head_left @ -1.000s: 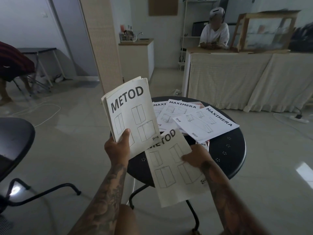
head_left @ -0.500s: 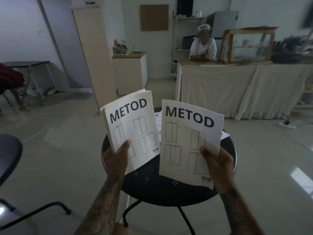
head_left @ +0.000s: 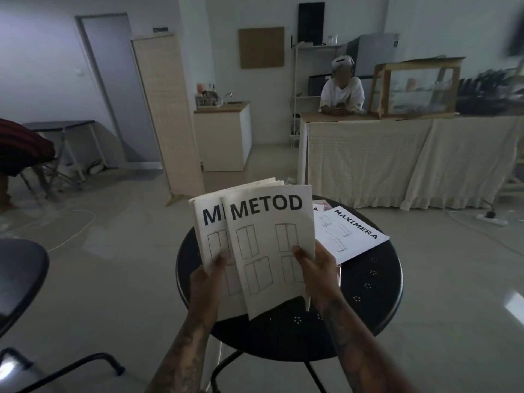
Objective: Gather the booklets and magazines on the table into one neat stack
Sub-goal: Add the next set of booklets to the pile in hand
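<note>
I hold two white METOD booklets upright above the round black table point(head_left: 368, 293). My right hand point(head_left: 314, 268) grips the front METOD booklet point(head_left: 266, 242) at its lower right edge. My left hand point(head_left: 207, 276) grips the back METOD stack point(head_left: 209, 231) at its lower left; the front booklet overlaps most of it. On the table's far right lie MAXIMERA booklets point(head_left: 351, 236), partly hidden behind the held ones.
A black chair point(head_left: 19, 279) stands at the left. A person point(head_left: 341, 92) sits behind a cloth-covered counter point(head_left: 397, 154) at the back. A power strip with cable point(head_left: 492, 218) lies on the floor at the right.
My right hand lifted the second METOD booklet off the table and slid it left, in front of the one in my left hand. The two were side by side half a second ago.
</note>
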